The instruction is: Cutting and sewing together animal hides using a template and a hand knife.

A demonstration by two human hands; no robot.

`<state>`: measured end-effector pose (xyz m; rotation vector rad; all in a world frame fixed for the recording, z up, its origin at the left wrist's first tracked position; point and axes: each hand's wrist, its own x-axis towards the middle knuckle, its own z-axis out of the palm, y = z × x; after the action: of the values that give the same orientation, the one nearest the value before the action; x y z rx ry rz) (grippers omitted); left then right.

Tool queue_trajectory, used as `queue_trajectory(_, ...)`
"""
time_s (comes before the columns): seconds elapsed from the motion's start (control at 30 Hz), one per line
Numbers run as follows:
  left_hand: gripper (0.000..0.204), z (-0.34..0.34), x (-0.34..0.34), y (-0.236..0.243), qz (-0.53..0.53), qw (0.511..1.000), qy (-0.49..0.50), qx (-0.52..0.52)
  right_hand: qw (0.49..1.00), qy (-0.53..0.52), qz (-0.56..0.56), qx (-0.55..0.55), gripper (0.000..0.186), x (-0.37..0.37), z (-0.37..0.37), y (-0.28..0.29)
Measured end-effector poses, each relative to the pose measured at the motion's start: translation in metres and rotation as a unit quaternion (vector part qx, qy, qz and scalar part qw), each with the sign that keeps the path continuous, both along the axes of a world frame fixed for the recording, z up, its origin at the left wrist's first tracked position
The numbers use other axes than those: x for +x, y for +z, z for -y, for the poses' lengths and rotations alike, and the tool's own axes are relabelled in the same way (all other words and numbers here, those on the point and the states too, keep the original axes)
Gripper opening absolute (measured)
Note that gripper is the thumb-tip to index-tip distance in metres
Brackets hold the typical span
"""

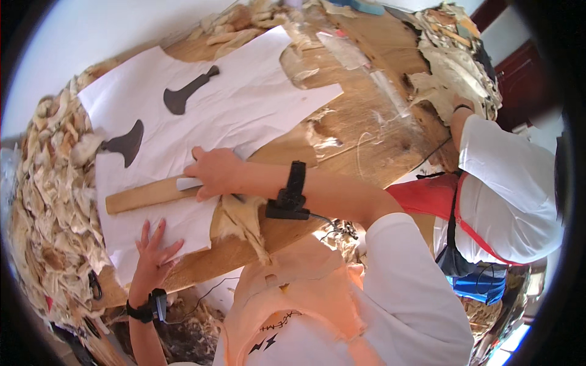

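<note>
A large white cut sheet (207, 122), like a paper pattern, lies over the wooden table. My left hand (154, 253) rests flat near its lower edge, fingers spread, holding nothing. Farther right, my right hand (218, 172) is bent over the sheet at the end of a tan, wood-like strip (143, 196). Its fingers curl around something pale grey (188, 183), mostly hidden, whose kind I cannot make out. Two dark flat tools with flared, curved blades lie on the sheet: one tool (185, 93) near the middle, another tool (126, 144) at the left edge.
Heaped fur scraps (52, 183) line the left side and the back. A loose hide piece (243, 222) hangs by the near table edge (210, 273). On the right, a co-worker in a white sleeve (506, 152) reaches to pale hides (455, 73). Clear plastic (387, 88) lies on bare wood.
</note>
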<state>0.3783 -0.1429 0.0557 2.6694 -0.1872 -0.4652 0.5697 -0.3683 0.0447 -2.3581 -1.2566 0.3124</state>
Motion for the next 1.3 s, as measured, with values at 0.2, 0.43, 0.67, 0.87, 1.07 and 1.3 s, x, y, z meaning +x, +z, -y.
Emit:
queue_trajectory(0.2, 0.042, -0.029, 0.005, -0.001, 0.012, 0.981, 0.077, -0.178, 0.999, 0.033, 0.040, 0.006, 0.048, 0.028, 0.015, 0.015)
queue_trajectory(0.43, 0.024, -0.049, 0.032, 0.039, 0.155, 0.962, 0.226, -0.007, 0.951, -0.053, 0.237, 0.193, 0.022, 0.053, 0.064, 0.131)
queue_trajectory(0.67, 0.029, -0.099, 0.094, 0.036, 0.186, 0.928, 0.304, 0.106, 0.940, 0.067, 0.276, 0.188, 0.051, 0.048, 0.057, 0.120)
queue_trajectory(0.87, 0.036, -0.129, 0.103, 0.001, 0.184, 0.910, 0.354, 0.113, 0.964, 0.121, 0.200, 0.129, 0.044, 0.111, 0.020, 0.056)
queue_trajectory(1.07, 0.036, -0.127, 0.100, 0.007, 0.208, 0.922, 0.318, 0.069, 0.975, 0.146, 0.160, 0.047, 0.046, 0.165, 0.001, 0.018)
queue_trajectory(1.3, 0.026, -0.085, 0.014, 0.046, 0.341, 0.888, 0.285, 0.122, 0.990, 0.120, 0.057, -0.037, 0.047, 0.169, -0.007, 0.013)
